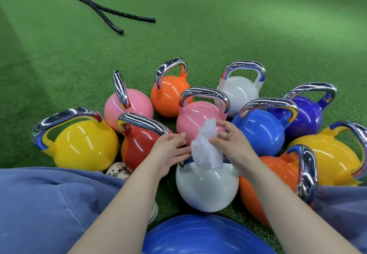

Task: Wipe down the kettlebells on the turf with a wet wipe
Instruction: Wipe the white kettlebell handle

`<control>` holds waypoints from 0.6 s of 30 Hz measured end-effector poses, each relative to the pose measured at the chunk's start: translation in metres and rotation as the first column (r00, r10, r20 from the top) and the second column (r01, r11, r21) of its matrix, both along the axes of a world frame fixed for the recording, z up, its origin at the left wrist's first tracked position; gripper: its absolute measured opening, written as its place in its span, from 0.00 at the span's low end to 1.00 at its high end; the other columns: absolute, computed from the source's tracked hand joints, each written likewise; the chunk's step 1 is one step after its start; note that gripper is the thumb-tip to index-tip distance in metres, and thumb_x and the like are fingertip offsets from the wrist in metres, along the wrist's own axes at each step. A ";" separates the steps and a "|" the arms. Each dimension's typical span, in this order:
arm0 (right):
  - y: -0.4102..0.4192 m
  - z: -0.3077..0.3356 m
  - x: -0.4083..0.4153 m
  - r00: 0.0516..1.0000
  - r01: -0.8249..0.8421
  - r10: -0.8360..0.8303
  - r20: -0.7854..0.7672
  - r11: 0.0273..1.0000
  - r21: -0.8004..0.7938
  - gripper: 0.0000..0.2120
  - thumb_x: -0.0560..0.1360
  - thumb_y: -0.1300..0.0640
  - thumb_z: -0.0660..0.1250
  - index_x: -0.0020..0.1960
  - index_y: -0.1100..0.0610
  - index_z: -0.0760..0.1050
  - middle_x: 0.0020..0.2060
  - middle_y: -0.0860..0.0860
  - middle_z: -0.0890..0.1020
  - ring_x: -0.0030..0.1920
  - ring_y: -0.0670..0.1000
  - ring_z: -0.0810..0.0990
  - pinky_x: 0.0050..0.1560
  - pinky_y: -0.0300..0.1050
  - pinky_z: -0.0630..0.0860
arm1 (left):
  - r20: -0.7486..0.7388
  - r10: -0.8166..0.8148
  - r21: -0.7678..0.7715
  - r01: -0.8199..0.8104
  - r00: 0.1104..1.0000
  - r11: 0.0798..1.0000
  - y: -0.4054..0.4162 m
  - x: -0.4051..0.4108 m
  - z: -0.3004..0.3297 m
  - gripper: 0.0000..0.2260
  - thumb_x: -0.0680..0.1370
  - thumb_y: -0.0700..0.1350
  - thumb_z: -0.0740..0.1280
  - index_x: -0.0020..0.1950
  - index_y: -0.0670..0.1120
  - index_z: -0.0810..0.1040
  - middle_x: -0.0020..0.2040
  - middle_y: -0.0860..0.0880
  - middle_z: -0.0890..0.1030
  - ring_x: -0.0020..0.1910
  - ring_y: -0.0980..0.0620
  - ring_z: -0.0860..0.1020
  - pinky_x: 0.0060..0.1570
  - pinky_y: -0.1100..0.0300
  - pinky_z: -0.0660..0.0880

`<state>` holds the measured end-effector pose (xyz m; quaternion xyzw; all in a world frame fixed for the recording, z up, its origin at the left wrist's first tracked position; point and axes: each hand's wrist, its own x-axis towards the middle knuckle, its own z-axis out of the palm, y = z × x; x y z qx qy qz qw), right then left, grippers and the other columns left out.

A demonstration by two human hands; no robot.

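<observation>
Several glossy kettlebells with chrome handles crowd together on the green turf [198, 41]. Nearest me stands a white kettlebell [206, 190], with a pink kettlebell [190, 122] just behind it. My right hand [232, 146] pinches a white wet wipe [205, 151] between thumb and fingers, holding it in the air above the white kettlebell's handle. My left hand [170, 152] hovers just left of the wipe with fingers straight, holding nothing. The wipe hangs crumpled and touches neither kettlebell clearly.
Around them sit a red kettlebell [139, 146], yellow kettlebell [85, 144], blue kettlebell [262, 132], purple, orange and other bells. Two black battle rope ends [119, 15] lie far left. My blue-clad knees [49, 204] flank a blue ball [198, 236].
</observation>
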<state>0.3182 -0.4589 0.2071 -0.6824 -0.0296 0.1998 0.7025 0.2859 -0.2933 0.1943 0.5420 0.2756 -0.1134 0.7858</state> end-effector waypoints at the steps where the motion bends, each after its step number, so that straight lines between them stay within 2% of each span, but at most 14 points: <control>1: 0.001 0.000 -0.001 1.000 -0.009 0.009 -0.002 1.000 -0.007 0.18 0.74 0.71 0.63 0.52 0.48 0.72 0.46 0.53 0.84 0.44 0.51 0.82 0.42 0.44 0.78 | -0.004 0.030 -0.035 -0.030 1.000 0.999 0.000 0.000 0.000 0.06 0.77 0.44 0.66 0.47 0.43 0.71 0.48 0.45 0.76 0.46 0.46 0.80 0.47 0.54 0.78; 3: 0.003 -0.001 -0.002 1.000 -0.025 0.025 0.004 0.999 -0.031 0.18 0.74 0.71 0.63 0.52 0.47 0.72 0.45 0.52 0.84 0.43 0.49 0.82 0.40 0.43 0.77 | 0.011 0.036 -0.063 -0.036 0.999 0.997 -0.001 0.002 -0.001 0.10 0.76 0.43 0.67 0.53 0.41 0.71 0.49 0.43 0.77 0.46 0.46 0.80 0.47 0.55 0.78; 5: 0.005 0.000 -0.002 0.999 -0.033 0.033 0.005 0.999 -0.017 0.18 0.74 0.71 0.63 0.52 0.48 0.72 0.44 0.51 0.84 0.42 0.47 0.83 0.41 0.43 0.78 | 0.023 0.023 -0.064 -0.022 0.999 0.998 0.000 0.003 -0.001 0.18 0.75 0.41 0.68 0.62 0.39 0.68 0.52 0.41 0.79 0.47 0.47 0.80 0.46 0.56 0.78; 6: 0.005 0.001 -0.001 0.999 -0.037 0.037 -0.003 0.999 0.004 0.18 0.74 0.71 0.62 0.53 0.49 0.72 0.43 0.50 0.84 0.42 0.47 0.83 0.41 0.43 0.78 | 0.020 0.013 -0.072 -0.011 1.000 0.997 0.001 0.003 -0.001 0.18 0.75 0.41 0.68 0.63 0.38 0.69 0.52 0.41 0.79 0.47 0.48 0.80 0.46 0.57 0.78; 9: 0.008 0.004 0.000 0.998 -0.056 0.058 -0.024 0.996 0.067 0.18 0.75 0.72 0.61 0.54 0.50 0.72 0.41 0.48 0.84 0.41 0.47 0.83 0.40 0.42 0.79 | -0.002 -0.057 -0.124 0.056 0.998 0.991 0.001 0.005 0.001 0.14 0.78 0.47 0.64 0.59 0.39 0.74 0.52 0.43 0.81 0.47 0.49 0.80 0.49 0.58 0.77; 11: 0.010 0.007 0.001 0.996 -0.073 0.077 -0.033 0.991 0.109 0.18 0.75 0.72 0.60 0.55 0.51 0.72 0.41 0.47 0.85 0.41 0.48 0.83 0.41 0.43 0.79 | 0.004 -0.087 -0.138 0.087 0.996 0.987 0.000 0.006 0.003 0.14 0.80 0.49 0.61 0.59 0.41 0.74 0.52 0.42 0.81 0.47 0.49 0.80 0.47 0.58 0.77; 15: 0.012 0.009 0.002 0.996 -0.072 0.079 -0.047 0.989 0.132 0.17 0.75 0.72 0.61 0.55 0.51 0.72 0.41 0.46 0.85 0.41 0.47 0.83 0.41 0.43 0.79 | 0.054 -0.085 -0.102 0.090 0.995 0.991 0.000 0.005 0.000 0.13 0.80 0.45 0.61 0.60 0.39 0.73 0.50 0.41 0.79 0.43 0.49 0.78 0.40 0.61 0.77; 18: 0.012 0.008 0.004 0.998 -0.021 0.027 -0.053 0.995 0.095 0.17 0.75 0.72 0.61 0.56 0.52 0.73 0.41 0.47 0.84 0.42 0.48 0.82 0.43 0.43 0.78 | 0.124 -0.050 -0.007 0.052 0.991 0.999 0.003 0.005 -0.004 0.10 0.79 0.40 0.62 0.58 0.38 0.73 0.50 0.40 0.80 0.44 0.49 0.80 0.40 0.61 0.77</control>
